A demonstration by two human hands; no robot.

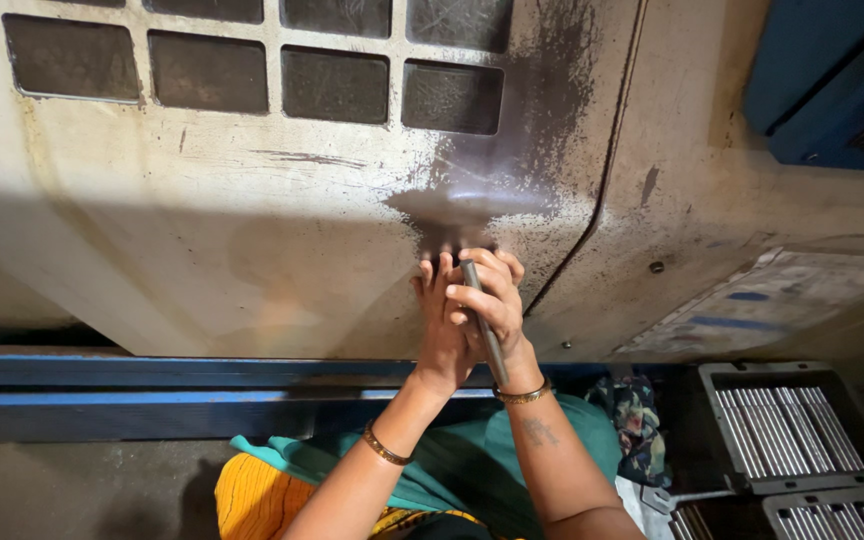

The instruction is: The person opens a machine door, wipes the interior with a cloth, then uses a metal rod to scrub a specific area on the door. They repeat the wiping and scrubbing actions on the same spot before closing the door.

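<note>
My right hand (pixel 497 300) grips a thin grey metal rod (pixel 483 322) that runs slantwise from the fingers down past the wrist. My left hand (pixel 439 322) is pressed flat against the right hand from the left, fingers straight and pointing up. Both hands rest against a worn cream machine door (pixel 252 230), just below a dark scuffed patch (pixel 482 190). Each wrist carries a gold bangle. What the hands press on is hidden behind them.
Dark square window panes (pixel 332 85) sit in the door's upper part. A blue rail (pixel 152 385) runs under the door. Grey trays of metal rods (pixel 787 430) stand at the lower right, with a patterned cloth (pixel 637 425) beside them. A blue panel (pixel 832 75) is top right.
</note>
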